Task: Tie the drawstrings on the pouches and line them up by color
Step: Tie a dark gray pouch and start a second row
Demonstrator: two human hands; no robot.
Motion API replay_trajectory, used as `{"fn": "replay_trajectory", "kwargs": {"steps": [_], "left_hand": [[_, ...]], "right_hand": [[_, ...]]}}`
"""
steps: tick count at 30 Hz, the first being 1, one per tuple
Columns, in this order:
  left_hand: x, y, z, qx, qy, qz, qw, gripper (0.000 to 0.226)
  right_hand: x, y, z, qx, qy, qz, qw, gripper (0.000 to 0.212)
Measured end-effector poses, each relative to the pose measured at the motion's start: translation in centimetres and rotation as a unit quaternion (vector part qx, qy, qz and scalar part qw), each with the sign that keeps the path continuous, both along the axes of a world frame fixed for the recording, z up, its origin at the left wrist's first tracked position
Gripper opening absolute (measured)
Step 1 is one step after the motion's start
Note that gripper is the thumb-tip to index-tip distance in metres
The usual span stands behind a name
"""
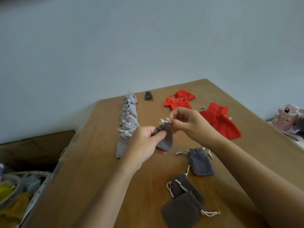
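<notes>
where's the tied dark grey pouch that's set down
Head view: the tied dark grey pouch sits alone near the far edge of the table, between the far end of the light grey row and the red pouches.

You had no text, label, brand, number or sign to read anywhere in your view. The only candidate was a small dark patch on the pink object [287,116] at the right edge, and it was too blurred for you to tell whether it carried any marking.
</notes>
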State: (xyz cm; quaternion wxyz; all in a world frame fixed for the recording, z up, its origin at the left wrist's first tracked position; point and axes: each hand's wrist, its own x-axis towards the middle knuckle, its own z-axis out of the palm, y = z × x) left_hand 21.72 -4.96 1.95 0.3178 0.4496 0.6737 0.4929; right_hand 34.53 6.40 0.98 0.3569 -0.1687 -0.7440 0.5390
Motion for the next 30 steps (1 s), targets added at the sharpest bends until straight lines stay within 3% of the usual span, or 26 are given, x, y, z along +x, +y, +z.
{"fn": "replay_trajectory", "kwargs": {"steps": [2,4,6,8,9,12,15,20,23,26,30], "left_hand": [[-0.4,1.2,0.6,-0.024,0.07,0.016,0.997,0.026],[-0.9,2.2,1.1,-0.049,0.168,0.013,0.984,0.027],[-1.3,3.3,1.8,-0.051,0.173,0.003,0.984,0.026],[-1.7,4.3,2.7,-0.074,0.007,-0.039,0.996,0.027],[-2.0,4.9,3.0,-0.104,-0.102,-0.083,0.986,0.038],[-3.5,6.7,2.8,-0.155,-0.363,-0.191,0.899,0.08],[-4.5,8.9,2.0,-0.123,-0.505,-0.186,0.834,0.067],[-5.4,12.4,1.9,-0.134,-0.405,-0.128,0.895,0.017],[-7.4,15.4,1.5,-0.145,-0.286,-0.044,0.946,0.016],[-10.5,18.3,0.8,-0.149,-0.172,0.055,0.972,0.014],[-14.2,21.8,-0.1,-0.166,-0.101,0.127,0.973,0.02]], "right_hand": [[-0.2,0.4,0.7,-0.058,-0.005,0.009,0.998,0.012],[-0.2,1.3,1.6,-0.042,-0.049,0.026,0.998,0.024],[-0.2,2.5,2.2,-0.014,-0.086,0.032,0.996,0.022],[-0.2,3.9,2.6,-0.045,-0.068,0.037,0.996,0.017],[-0.1,4.6,2.9,-0.078,-0.042,0.042,0.995,0.016],[-0.1,6.9,3.2,-0.179,0.039,0.081,0.98,0.016],[-0.5,8.5,3.2,-0.208,0.072,0.121,0.968,0.015],[-1.8,11.6,1.8,-0.201,0.04,0.08,0.975,0.022],[-2.4,14.7,0.0,-0.035,-0.103,-0.08,0.991,0.025],[-2.3,16.8,-2.1,0.15,-0.263,-0.233,0.924,0.03],[-2.0,18.1,-5.4,0.185,-0.342,-0.234,0.891,0.034]]}}
